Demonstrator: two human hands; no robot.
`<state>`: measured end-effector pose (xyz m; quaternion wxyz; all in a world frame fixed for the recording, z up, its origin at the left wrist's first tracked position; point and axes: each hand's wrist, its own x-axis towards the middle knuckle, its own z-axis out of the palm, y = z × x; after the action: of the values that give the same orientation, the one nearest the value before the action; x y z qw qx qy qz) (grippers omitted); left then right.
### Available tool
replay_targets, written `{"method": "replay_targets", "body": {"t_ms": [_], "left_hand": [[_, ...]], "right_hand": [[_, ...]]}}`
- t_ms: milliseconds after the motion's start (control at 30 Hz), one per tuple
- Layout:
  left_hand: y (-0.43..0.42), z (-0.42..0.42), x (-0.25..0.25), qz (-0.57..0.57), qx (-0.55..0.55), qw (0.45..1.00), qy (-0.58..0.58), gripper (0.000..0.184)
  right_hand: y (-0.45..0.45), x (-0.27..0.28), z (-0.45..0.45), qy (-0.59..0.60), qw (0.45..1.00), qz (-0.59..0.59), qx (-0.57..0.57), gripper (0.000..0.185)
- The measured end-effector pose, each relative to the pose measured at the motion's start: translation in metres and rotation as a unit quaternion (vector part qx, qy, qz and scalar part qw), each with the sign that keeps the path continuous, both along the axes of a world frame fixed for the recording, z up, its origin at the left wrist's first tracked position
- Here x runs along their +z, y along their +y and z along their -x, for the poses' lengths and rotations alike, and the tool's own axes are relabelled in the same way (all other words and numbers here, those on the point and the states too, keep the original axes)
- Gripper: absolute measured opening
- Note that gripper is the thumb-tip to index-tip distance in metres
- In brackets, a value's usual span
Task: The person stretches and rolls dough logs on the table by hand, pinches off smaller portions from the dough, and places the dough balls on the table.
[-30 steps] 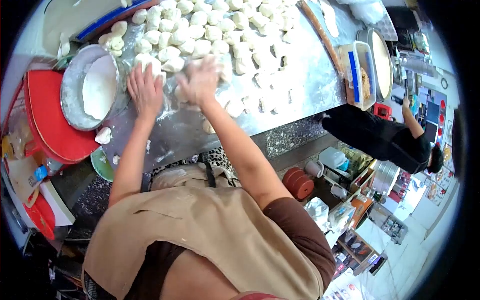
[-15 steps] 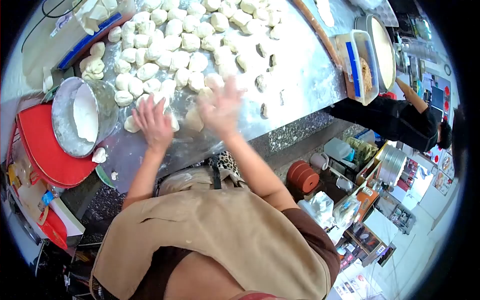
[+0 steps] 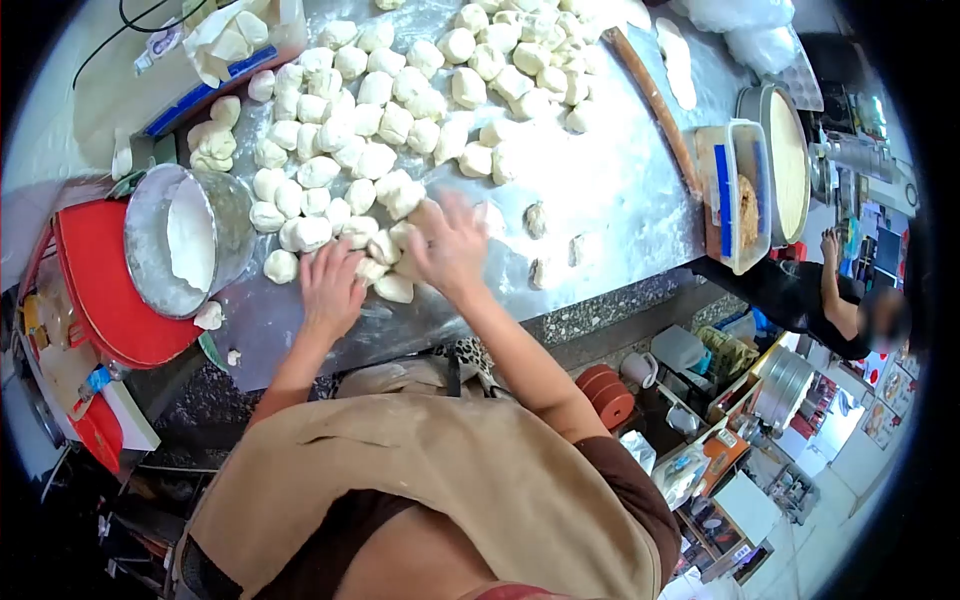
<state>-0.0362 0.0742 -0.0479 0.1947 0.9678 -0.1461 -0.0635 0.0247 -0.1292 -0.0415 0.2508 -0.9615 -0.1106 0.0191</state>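
Many floury white dough pieces (image 3: 318,172) lie bunched over the metal worktop (image 3: 620,220). My left hand (image 3: 332,288) rests at the near edge of the bunch, fingers spread and touching dough pieces. To its right, my right hand (image 3: 450,245) lies against other pieces, its fingers extended and slightly blurred. Between the hands sit several dough pieces (image 3: 392,288), partly covered by fingers. Neither hand is wrapped round a piece. A second cluster of dough pieces (image 3: 510,80) spreads farther back.
A metal bowl of flour (image 3: 190,240) stands left beside a red chair (image 3: 110,290). A rolling pin (image 3: 655,110), a plastic tub (image 3: 735,200) and a round pan (image 3: 785,160) are at the right. Beyond the worktop is a person in black (image 3: 800,300).
The camera view has shifted, so the worktop appears lower and farther right. My right hand has come closer to my left, and the dough pieces between them sit closer together.
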Motion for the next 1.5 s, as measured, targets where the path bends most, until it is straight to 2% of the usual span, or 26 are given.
{"method": "replay_targets", "body": {"t_ms": [67,133,167,233,267,300,400,467,500,533,567,600,633,667,700,800,933,1000,1067,1133,1200,1233,1333,1433,1467,1500], "left_hand": [[-0.008,0.007,0.002,0.061,0.106,0.986,-0.113,0.04],[-0.037,-0.02,0.004,0.021,0.046,0.991,-0.127,0.047],[-0.051,-0.039,0.012,-0.001,0.016,0.993,-0.12,0.05],[-0.062,-0.079,-0.002,-0.028,-0.021,0.987,-0.157,0.052],[-0.057,-0.097,0.0,-0.062,-0.037,0.989,-0.126,0.052],[-0.045,-0.107,0.005,-0.086,-0.052,0.991,-0.086,0.052],[-0.006,-0.096,0.014,-0.083,-0.031,0.994,-0.06,0.051],[0.005,-0.078,0.018,-0.059,-0.015,0.997,-0.046,0.049],[0.005,-0.067,0.013,-0.063,0.059,0.993,-0.081,0.048],[0.003,-0.057,0.007,-0.067,0.135,0.982,-0.113,0.047],[-0.014,-0.048,0.002,-0.045,0.197,0.967,-0.155,0.051],[-0.031,-0.039,-0.001,-0.002,0.16,0.981,-0.108,0.053],[-0.051,-0.037,-0.001,0.041,0.121,0.99,-0.063,0.055],[-0.073,-0.046,0.023,-0.031,-0.004,0.998,0.052,0.056],[-0.093,-0.042,0.009,-0.017,-0.057,0.996,-0.069,0.051],[-0.084,-0.092,-0.003,-0.063,-0.092,0.986,-0.124,0.046],[-0.056,-0.116,0.002,-0.129,0.039,0.972,-0.191,0.042],[-0.067,-0.089,0.001,-0.042,0.105,0.984,-0.138,0.043],[-0.074,-0.061,0.002,-0.047,0.116,0.983,-0.132,0.049],[-0.07,-0.029,0.007,-0.089,0.05,0.994,-0.031,0.053],[-0.055,-0.001,0.009,-0.12,0.041,0.992,-0.025,0.055],[-0.045,0.003,0.006,-0.145,0.022,0.989,-0.016,0.058],[0.003,-0.004,-0.007,-0.149,0.063,0.982,-0.099,0.06],[0.029,-0.044,-0.007,-0.142,0.15,0.973,-0.103,0.061],[0.028,-0.054,-0.01,-0.14,0.14,0.974,-0.107,0.061],[0.02,-0.065,-0.012,-0.13,0.242,0.951,-0.142,0.059]], "right_hand": [[-0.037,-0.007,-0.007,-0.153,0.979,0.07,-0.115,0.062],[-0.067,-0.013,-0.034,-0.08,0.941,0.174,-0.278,0.061],[-0.066,-0.021,-0.051,-0.078,0.941,0.178,-0.277,0.061],[-0.045,-0.037,-0.082,0.054,0.964,-0.007,-0.262,0.066],[-0.01,-0.037,-0.087,0.018,0.968,0.007,-0.249,0.071],[0.01,-0.044,-0.084,-0.009,0.981,0.044,-0.187,0.075],[0.0,-0.012,-0.029,0.024,0.995,-0.071,0.066,0.061],[-0.052,0.02,0.004,0.041,0.998,-0.036,-0.021,0.054],[-0.081,0.033,0.016,0.037,0.996,0.007,-0.083,0.052],[-0.117,0.006,0.038,-0.091,0.976,0.093,-0.174,0.054],[-0.155,-0.022,0.052,-0.106,0.953,0.135,-0.251,0.058],[-0.162,-0.021,0.051,0.021,0.917,0.101,-0.386,0.058],[-0.161,-0.035,0.047,0.031,0.92,0.037,-0.388,0.059],[-0.154,-0.054,0.037,0.04,0.921,-0.027,-0.387,0.06],[-0.131,-0.053,0.014,0.017,0.926,-0.064,-0.371,0.06],[-0.066,-0.063,-0.055,-0.014,0.951,-0.205,-0.232,0.059],[-0.05,-0.021,-0.1,-0.05,0.988,-0.115,-0.095,0.058],[-0.048,-0.022,-0.118,-0.079,0.99,-0.084,-0.079,0.056],[-0.032,-0.031,-0.113,-0.057,0.997,-0.054,-0.024,0.058],[-0.025,-0.018,-0.077,0.006,0.987,-0.043,0.153,0.064],[-0.031,-0.002,-0.037,0.06,0.968,0.001,0.243,0.069],[-0.03,-0.003,-0.033,0.032,0.962,0.01,0.272,0.07],[-0.009,-0.012,-0.048,-0.057,0.952,-0.012,0.301,0.067],[0.022,-0.028,-0.09,-0.123,0.952,-0.005,0.281,0.063],[0.028,-0.028,-0.099,-0.125,0.953,-0.026,0.274,0.059],[0.03,-0.024,-0.107,-0.127,0.955,-0.045,0.266,0.056]]}}
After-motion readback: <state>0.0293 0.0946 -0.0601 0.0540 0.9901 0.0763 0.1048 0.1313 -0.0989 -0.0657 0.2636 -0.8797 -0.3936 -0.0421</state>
